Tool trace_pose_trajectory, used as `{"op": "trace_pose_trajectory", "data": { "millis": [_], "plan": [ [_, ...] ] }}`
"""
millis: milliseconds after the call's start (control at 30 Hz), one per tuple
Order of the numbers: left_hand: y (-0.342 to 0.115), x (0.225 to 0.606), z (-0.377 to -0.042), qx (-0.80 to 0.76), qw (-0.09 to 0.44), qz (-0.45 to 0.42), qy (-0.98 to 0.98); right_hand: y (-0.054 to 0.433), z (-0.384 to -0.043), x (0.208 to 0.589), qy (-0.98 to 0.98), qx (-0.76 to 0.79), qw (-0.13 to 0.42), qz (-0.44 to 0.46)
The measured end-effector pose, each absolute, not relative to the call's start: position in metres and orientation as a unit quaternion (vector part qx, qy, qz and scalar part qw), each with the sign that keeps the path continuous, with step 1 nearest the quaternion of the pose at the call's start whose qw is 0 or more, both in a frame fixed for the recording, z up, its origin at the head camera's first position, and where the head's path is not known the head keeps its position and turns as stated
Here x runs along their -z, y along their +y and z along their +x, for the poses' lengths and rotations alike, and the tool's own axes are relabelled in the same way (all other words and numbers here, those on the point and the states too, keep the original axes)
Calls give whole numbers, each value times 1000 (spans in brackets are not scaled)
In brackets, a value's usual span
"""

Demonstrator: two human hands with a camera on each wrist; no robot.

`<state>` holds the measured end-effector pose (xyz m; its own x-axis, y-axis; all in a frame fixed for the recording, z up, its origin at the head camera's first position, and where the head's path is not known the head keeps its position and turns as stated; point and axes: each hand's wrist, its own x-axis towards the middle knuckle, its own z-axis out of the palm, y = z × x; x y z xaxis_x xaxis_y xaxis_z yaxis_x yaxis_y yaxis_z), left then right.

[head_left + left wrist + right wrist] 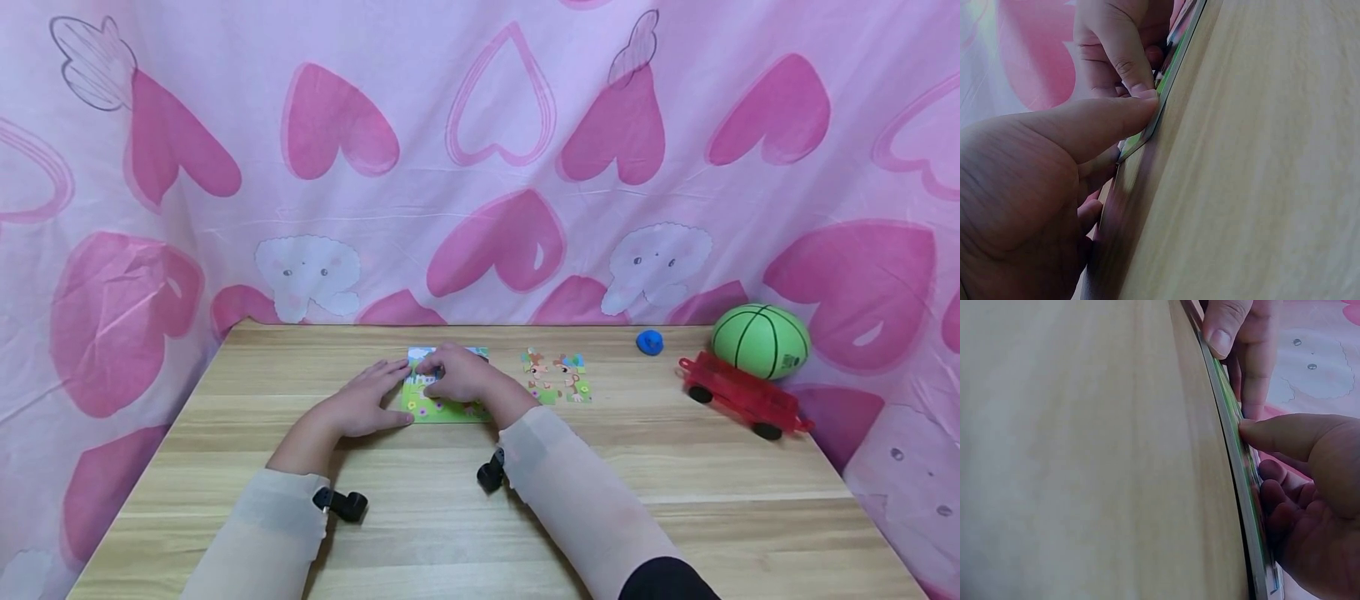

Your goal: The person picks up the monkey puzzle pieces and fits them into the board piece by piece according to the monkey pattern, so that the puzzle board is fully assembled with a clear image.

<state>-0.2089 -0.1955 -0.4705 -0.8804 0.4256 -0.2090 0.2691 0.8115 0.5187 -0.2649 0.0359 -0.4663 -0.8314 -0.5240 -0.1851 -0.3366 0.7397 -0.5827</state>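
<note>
A flat picture puzzle board (450, 412), with green grass, flowers and blue sky, lies toward the back of the table. My left hand (367, 400) lies at its left side, fingers extended along the edge and thumb on the near left corner. Over the board's middle is my right hand (461, 375), its thumb and index finger bent down onto the picture. In the right wrist view that thumb (1285, 434) touches the board's surface and the other fingers curl beneath the palm. I cannot tell whether a piece sits between them. The hand hides much of the picture.
Puzzle pieces (573, 382) with brown cartoon animals lie just right of the board. Farther right are a small blue object (649, 342), a green ball (761, 340) and a red toy wagon (742, 396) with black wheels. A pink heart-patterned curtain (405, 200) hangs behind the wooden table (420, 542).
</note>
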Motion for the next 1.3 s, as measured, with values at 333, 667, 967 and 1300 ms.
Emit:
{"op": "trace_pose_trajectory", "data": {
  "millis": [333, 667, 967, 1300],
  "plan": [
    [-195, 468, -208, -246, 161, 183, 938, 32, -265, 465, 921, 263, 171, -232],
    [-195, 470, -208, -244, 162, 183, 939, 49, -265, 453, 897, 335, 164, -239],
    [-193, 470, -210, -237, 161, 185, 940, 108, -258, 429, 891, 386, 133, -200],
    [-193, 469, -208, -240, 159, 184, 940, 177, -256, 426, 891, 421, 106, -135]
  ]
}}
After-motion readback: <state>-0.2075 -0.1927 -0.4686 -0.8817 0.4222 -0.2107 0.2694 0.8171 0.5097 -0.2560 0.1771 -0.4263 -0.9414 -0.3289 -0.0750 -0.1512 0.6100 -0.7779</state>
